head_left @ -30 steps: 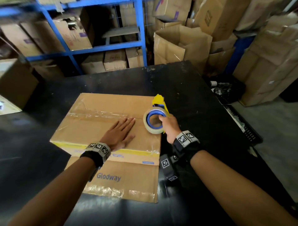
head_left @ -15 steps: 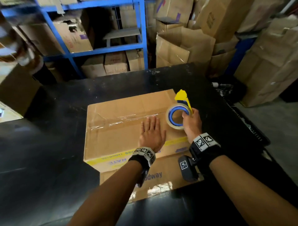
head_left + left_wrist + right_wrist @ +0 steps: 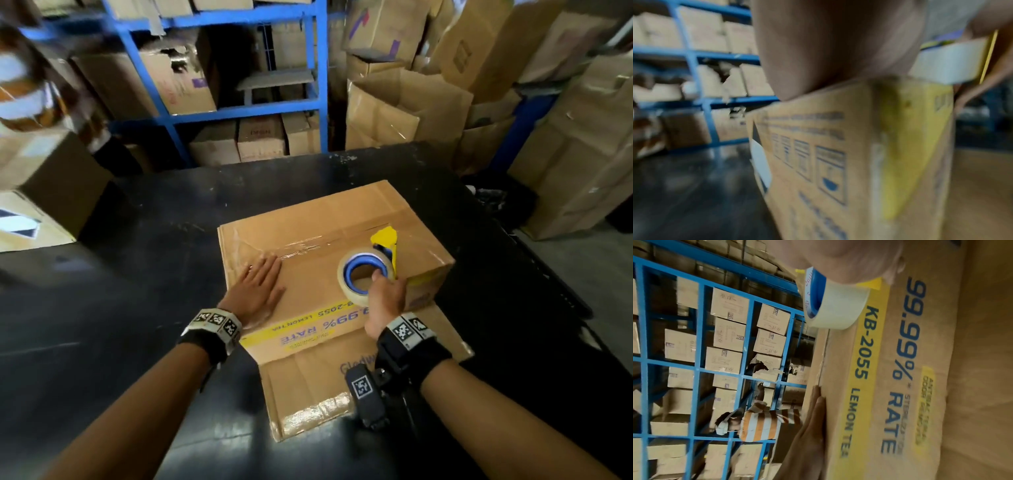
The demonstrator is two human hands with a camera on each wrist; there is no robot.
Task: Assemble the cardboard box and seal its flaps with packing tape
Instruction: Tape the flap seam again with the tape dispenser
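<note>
Right hand, head view: right hand [image 3: 385,298] grips the tape dispenser [image 3: 368,274], thumb hooked into the blue core, roll resting on the near right part of the box top.
Left hand, head view: left hand [image 3: 257,289] lies flat, fingers straight, pressing the box top near its left end, just short of the taped seam.
Box, head view: cardboard box [image 3: 329,240] sits closed on the black desk [image 3: 137,291], on top of a flattened carton [image 3: 318,387]; clear tape strip [image 3: 298,248] runs along the centre seam.
Left wrist view: blurred; left palm on the box's top edge, the tape roll visible beyond it.
Right wrist view: roll held against the top edge above the yellow stripe; left hand's fingers flat on the same face farther along.
Step tip: probably the next strip; hold the flaps down with the flat hand, keep the tape taut and low, rub it down afterwards.
Change from earlier head frames: box has turned on the desk, left hand now nearer the left end, roll now over the top instead of off the right edge.
</note>
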